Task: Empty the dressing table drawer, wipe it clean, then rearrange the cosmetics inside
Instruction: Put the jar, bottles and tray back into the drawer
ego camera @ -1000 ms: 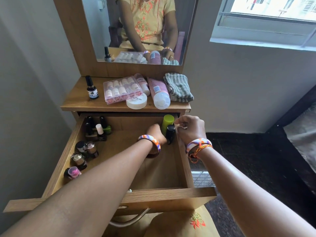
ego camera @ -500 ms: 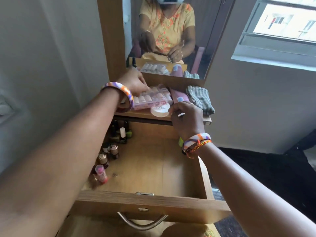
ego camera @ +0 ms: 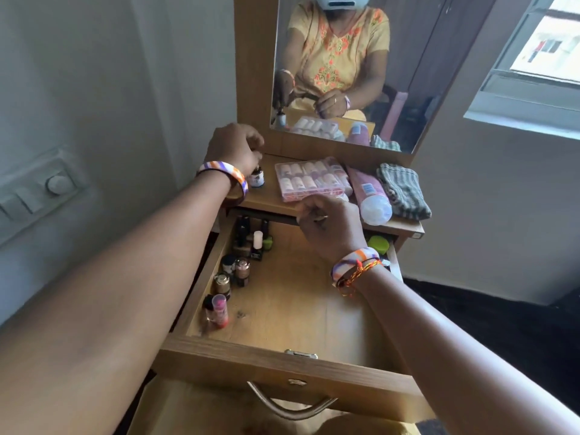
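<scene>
left hand (ego camera: 233,149) pinches cap of small dark glass dropper bottle (ego camera: 257,177) on shelf | right hand (ego camera: 329,226) curled, grip unclear | open wooden drawer (ego camera: 282,356): small nail-polish bottles (ego camera: 238,265) along left wall, green-capped tube (ego camera: 378,244) back right

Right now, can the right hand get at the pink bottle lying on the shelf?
Probably yes. The right hand hovers at the shelf's front edge, and the pink bottle lies just beside it with nothing visibly between them.

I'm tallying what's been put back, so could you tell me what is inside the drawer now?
Inside the drawer, small bottles line the left wall and a green-capped bottle stands at the back right. The right hand hides the back middle.
</scene>
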Available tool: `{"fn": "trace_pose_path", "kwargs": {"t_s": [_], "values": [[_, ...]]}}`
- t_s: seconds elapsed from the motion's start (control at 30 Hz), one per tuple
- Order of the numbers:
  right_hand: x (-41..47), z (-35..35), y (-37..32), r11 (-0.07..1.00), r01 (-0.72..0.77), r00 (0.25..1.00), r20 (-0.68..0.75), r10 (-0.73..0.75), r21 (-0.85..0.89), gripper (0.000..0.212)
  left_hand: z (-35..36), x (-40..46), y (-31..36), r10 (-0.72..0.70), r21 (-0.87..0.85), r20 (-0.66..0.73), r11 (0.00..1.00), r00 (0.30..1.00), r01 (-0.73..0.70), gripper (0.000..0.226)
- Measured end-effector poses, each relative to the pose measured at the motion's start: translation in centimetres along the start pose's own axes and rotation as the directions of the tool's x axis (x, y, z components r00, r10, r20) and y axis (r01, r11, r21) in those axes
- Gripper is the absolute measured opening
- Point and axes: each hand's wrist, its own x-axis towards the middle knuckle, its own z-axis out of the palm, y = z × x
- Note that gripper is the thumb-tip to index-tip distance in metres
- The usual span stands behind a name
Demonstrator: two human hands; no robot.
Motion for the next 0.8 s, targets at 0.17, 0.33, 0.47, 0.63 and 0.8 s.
{"fn": "trace_pose_path", "kwargs": {"t_s": [0.17, 0.33, 0.47, 0.63, 0.8], "values": [[0.4, 1.8, -1.4, 0.942, -0.210, 0.971, 0.164, 0.171, 0.262, 0.033, -4.1, -2.2, -0.4, 0.069, -0.256, 0.024, 0.965, 0.997, -0.061, 0.018], [-0.9, 2.3, -2.6, 0.862, -0.351, 0.915, 0.327, 0.234, 0.365, 0.036, -5.6, -5.8, -0.2, 0.150, -0.342, 0.486, 0.939, 0.861, 0.029, 0.013], [-2.5, 2.3, -1.8, 0.874, -0.431, 0.832, 0.474, 0.288, 0.223, 0.025, -3.8, -7.3, -1.2, 0.130, -0.298, 0.629, 0.951, 0.767, 0.083, 0.013], [-4.6, 3.7, 0.3, 0.913, -0.407, 0.762, 0.537, 0.361, -0.036, 0.023, -1.4, -8.1, -3.0, -0.010, -0.283, 0.502, 0.943, 0.865, 0.175, 0.011], [-5.5, 5.2, 0.9, 0.878, -0.465, 0.673, 0.600, 0.432, -0.111, 0.021, 1.2, -8.6, -5.5, -0.236, -0.324, 0.101, 0.911, 0.966, 0.256, 0.017]]}}
